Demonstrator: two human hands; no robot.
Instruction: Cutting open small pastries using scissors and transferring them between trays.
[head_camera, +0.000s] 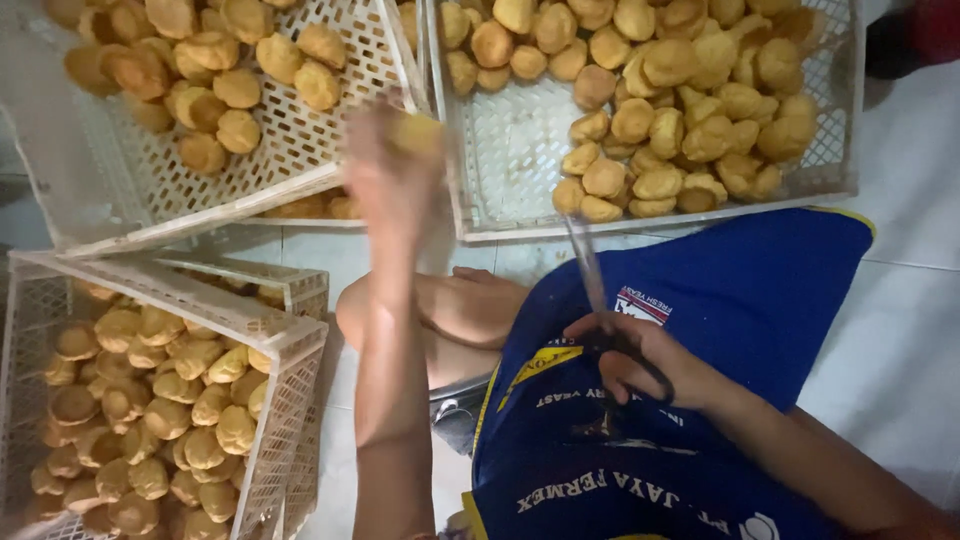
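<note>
Scissors: black-handled metal scissors (600, 300) gripped in the right hand (640, 365), fingers closed through the loops, thin blades pointing up toward the tray.
Left hand: left hand (390, 180), motion-blurred, fingers closed on a round golden pastry puff (418, 133) between the two upper trays.
Trays: white perforated plastic tray (500, 160) heaped with bumpy puffs; a tilted one (290, 150); a deeper crate (290, 345) at lower left.
Lap: blue printed cloth apron (740, 300).
Floor: glossy white tiles (900, 330).
</note>
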